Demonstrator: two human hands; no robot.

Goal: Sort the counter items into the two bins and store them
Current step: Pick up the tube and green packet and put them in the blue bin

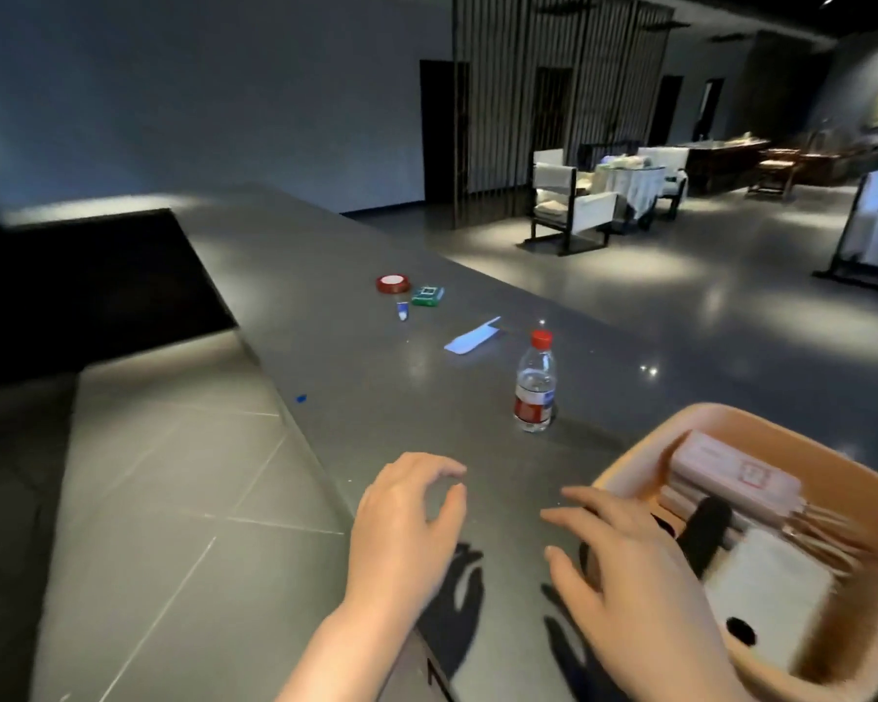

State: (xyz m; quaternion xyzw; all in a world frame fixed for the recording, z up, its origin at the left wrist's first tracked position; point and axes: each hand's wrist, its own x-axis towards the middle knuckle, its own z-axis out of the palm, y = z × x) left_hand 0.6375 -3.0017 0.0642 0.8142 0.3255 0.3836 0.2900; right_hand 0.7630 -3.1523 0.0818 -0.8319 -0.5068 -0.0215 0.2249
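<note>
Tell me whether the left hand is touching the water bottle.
Apart. The head view shows bare grey counter between the left hand and the water bottle, which stands upright farther along, beyond the fingertips.

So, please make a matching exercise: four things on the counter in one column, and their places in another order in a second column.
Things:
1. water bottle
2. red tape roll
3. white card
4. orange bin

Places:
A. near right corner, beside the right hand
B. farthest away, left of the green packet
C. upright, just beyond the bin
D. flat, just behind the bottle

Pairs: 1-C, 2-B, 3-D, 4-A
</note>
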